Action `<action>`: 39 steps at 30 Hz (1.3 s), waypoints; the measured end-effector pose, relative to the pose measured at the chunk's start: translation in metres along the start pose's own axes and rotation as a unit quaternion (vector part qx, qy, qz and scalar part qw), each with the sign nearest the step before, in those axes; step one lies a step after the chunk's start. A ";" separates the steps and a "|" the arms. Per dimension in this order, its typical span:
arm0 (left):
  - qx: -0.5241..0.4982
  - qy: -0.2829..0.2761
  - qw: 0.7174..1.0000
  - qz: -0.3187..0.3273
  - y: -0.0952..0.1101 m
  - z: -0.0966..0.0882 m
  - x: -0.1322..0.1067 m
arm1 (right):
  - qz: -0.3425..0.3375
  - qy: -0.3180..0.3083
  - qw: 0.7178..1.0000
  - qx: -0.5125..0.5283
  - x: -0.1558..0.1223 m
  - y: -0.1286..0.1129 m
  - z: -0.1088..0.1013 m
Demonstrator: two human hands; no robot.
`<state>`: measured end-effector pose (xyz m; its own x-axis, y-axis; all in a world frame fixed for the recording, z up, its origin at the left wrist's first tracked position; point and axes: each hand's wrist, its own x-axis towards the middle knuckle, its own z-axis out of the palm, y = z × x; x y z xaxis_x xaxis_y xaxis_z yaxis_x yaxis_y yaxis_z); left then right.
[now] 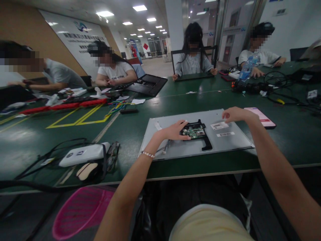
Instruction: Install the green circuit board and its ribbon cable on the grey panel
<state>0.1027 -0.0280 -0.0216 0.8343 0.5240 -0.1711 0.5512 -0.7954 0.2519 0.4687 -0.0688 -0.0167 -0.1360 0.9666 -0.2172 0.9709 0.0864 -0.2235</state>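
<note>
A grey metal panel (233, 139) lies flat on the green table (175, 103) in front of me. On it sits a black bracket holding a small green circuit board (194, 130). My left hand (174, 130) rests on the panel with its fingers stretched onto the left edge of the board. My right hand (234, 114) hovers over the panel's far right part, fingers curled down near a white label (219, 126); whether they hold anything I cannot make out. A second label (225, 134) is stuck below it.
A pink phone (262, 117) lies right of the panel. White devices and black cables (84, 154) sit at my left, a pink basket (80, 211) below the table edge. Other people sit along the far side with laptops, cables (276, 88) and a water bottle (247, 68).
</note>
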 end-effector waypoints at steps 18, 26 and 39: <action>0.007 0.002 1.000 0.000 -0.001 0.002 0.002 | -0.058 -0.065 0.996 0.033 -0.007 -0.037 0.002; 0.000 -0.007 1.000 -0.015 0.005 -0.001 0.001 | -0.065 -0.075 0.994 0.052 -0.006 -0.041 0.003; 0.006 -0.010 1.000 -0.017 0.006 -0.002 0.002 | -0.082 -0.067 0.991 0.080 -0.001 -0.035 0.003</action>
<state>0.1071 -0.0309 -0.0184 0.8153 0.5443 -0.1976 0.5785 -0.7810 0.2351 0.4340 -0.0736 -0.0110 -0.3251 0.9012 -0.2866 0.8914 0.1908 -0.4112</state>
